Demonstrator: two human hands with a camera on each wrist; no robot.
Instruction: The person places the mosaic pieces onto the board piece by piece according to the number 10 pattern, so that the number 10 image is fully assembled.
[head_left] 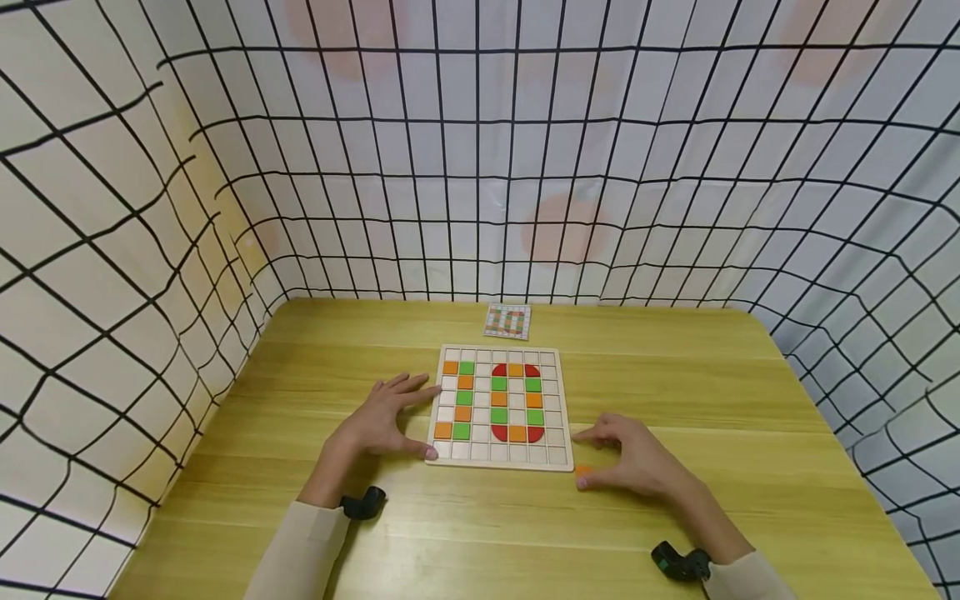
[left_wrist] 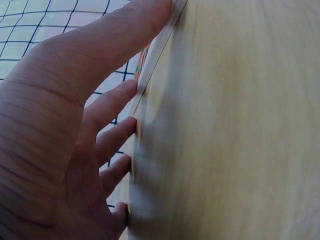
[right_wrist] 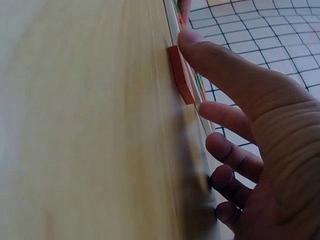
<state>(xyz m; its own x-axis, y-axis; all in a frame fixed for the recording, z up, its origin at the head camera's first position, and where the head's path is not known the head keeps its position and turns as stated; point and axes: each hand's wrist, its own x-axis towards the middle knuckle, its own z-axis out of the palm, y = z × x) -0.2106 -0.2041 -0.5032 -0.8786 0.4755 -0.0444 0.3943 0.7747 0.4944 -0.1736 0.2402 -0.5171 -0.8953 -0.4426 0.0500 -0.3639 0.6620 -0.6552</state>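
Note:
A square pale wooden grid board (head_left: 560, 457) lies flat on the table, with orange and green square tiles and red rounded corner tiles set in its cells. At its left side my left hand (head_left: 382, 419) has its fingers spread, the thumb on the lower left corner and a fingertip at the edge. My right hand (head_left: 637, 457) is at the lower right, index fingertip by the board's right edge. Under its thumb is a loose orange tile (head_left: 582, 471) beside the board; the tile's side (right_wrist: 181, 75) shows in the right wrist view, with the other fingers loosely bent.
A small card (head_left: 507, 322) with a coloured grid pattern lies behind the board. The wooden table (head_left: 495, 533) reaches back to a black grid net (head_left: 480, 175) over white sheeting, which also stands at both sides. Each wrist wears a small black camera (head_left: 365, 503).

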